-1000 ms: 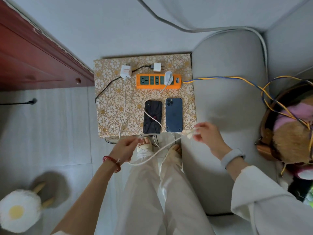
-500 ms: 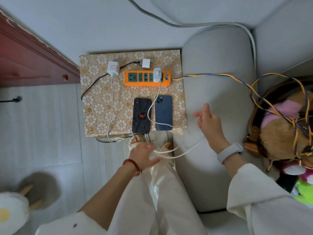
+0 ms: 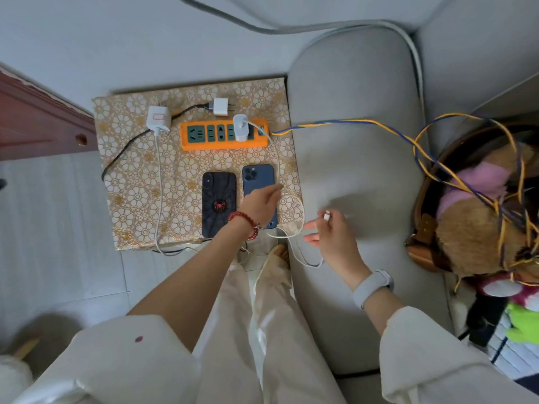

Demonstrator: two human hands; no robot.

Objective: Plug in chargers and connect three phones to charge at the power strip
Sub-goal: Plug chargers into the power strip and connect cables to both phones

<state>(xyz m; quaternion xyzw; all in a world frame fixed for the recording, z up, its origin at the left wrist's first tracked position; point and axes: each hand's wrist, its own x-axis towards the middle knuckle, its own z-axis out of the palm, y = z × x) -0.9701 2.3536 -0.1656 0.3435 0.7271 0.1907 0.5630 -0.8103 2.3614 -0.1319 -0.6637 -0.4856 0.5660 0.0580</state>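
An orange power strip (image 3: 223, 137) lies on the floral-covered table (image 3: 131, 176) with one white charger (image 3: 241, 128) plugged into it. A second white charger (image 3: 159, 119) and a small white plug (image 3: 220, 106) lie loose behind and left of the strip. A black phone with a red spider (image 3: 218, 204) and a blue phone (image 3: 258, 176) lie face down side by side. My left hand (image 3: 259, 204) reaches over the blue phone, its fingertips pinching the white cable (image 3: 279, 170) of the plugged charger. My right hand (image 3: 331, 233) holds that cable's connector end (image 3: 327, 214) above the sofa.
A grey sofa (image 3: 350, 126) borders the table's right edge. The strip's yellow-and-blue cord (image 3: 350, 123) runs across it to a basket of plush toys (image 3: 472, 228). A red wooden cabinet (image 3: 32, 123) stands on the left. My legs are below the table's near edge.
My left hand rose from below the table's near edge to over the blue phone. My right hand turned and now holds up the cable's connector end.
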